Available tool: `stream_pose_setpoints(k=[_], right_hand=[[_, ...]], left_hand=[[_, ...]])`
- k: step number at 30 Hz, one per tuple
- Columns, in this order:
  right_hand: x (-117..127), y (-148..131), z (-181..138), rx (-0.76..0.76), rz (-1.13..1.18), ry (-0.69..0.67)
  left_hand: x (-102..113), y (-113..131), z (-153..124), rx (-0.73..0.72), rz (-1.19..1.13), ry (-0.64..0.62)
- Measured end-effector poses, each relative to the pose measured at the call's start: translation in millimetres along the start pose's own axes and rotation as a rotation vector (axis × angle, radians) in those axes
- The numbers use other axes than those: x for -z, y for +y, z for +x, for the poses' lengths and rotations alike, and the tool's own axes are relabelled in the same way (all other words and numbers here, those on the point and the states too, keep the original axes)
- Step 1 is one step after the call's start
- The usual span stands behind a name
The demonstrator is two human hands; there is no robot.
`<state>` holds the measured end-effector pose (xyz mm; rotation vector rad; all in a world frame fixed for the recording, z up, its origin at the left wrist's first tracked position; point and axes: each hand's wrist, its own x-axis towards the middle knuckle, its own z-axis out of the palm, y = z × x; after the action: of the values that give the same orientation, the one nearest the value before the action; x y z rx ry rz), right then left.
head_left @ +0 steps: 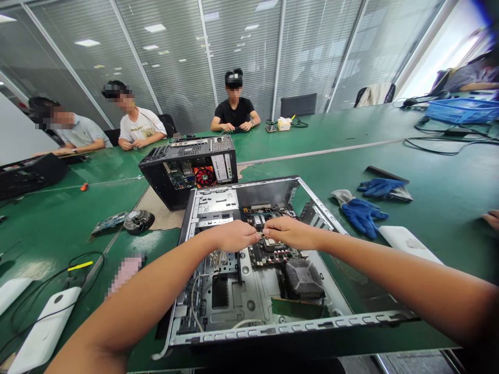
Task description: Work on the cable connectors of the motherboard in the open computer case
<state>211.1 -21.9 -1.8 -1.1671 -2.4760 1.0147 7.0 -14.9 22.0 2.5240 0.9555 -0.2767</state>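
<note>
An open computer case (pixel 257 328) lies on its side in front of me, with a motherboard (pixel 259 257) inside. My left hand (pixel 237 235) and my right hand (pixel 286 231) meet just above the board, near the processor socket (pixel 272 242). Both have the thumb and fingers pinched together, fingertips almost touching. Whatever is between them is too small or hidden to name. A CPU cooler (pixel 304 278) with a finned heatsink rests in the case's lower right. Below it lies a green memory stick (pixel 298 307). A bundle of cables (pixel 218 258) sits under my left wrist.
Behind the case stands a black computer tower (pixel 167 187) with a red fan. Blue gloves (pixel 360 213) and a white power bank (pixel 407 241) lie right. A hard drive (pixel 138 222) and another white power bank (pixel 49 327) lie left. Several people sit around the green table (pixel 312 150).
</note>
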Motion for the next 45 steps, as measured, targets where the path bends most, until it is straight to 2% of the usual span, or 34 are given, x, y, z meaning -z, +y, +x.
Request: stream_pose_setpoints(k=[12, 19, 22, 27, 34, 45], right_hand=[[2.1, -1.7, -0.2, -0.022, 0.134, -0.067], [-1.9, -2.5, -3.6, 0.063, -0.109, 0.074], [-1.1, -5.9, -7.6, 0.105, -0.117, 0.092], [-2.0, -5.3, -9.5, 0.086, -0.130, 0.162], [-2.4, -3.0, -6.6, 0.175, -0.203, 0.220], [-0.8, -4.4, -7.5, 0.140, -0.207, 0.131]], left_hand=[[-0.3, 0.1, 0.5, -0.033, 0.028, 0.019], [1.3, -3.5, 1.3, -0.046, -0.152, 0.013], [4.7, -3.2, 0.1, -0.040, -0.272, -0.003], [7.7, -3.1, -0.2, -0.003, -0.380, 0.004], [5.6, -2.0, 1.0, 0.019, -0.283, 0.003], [2.8, -0.1, 1.9, 0.023, -0.109, 0.004]])
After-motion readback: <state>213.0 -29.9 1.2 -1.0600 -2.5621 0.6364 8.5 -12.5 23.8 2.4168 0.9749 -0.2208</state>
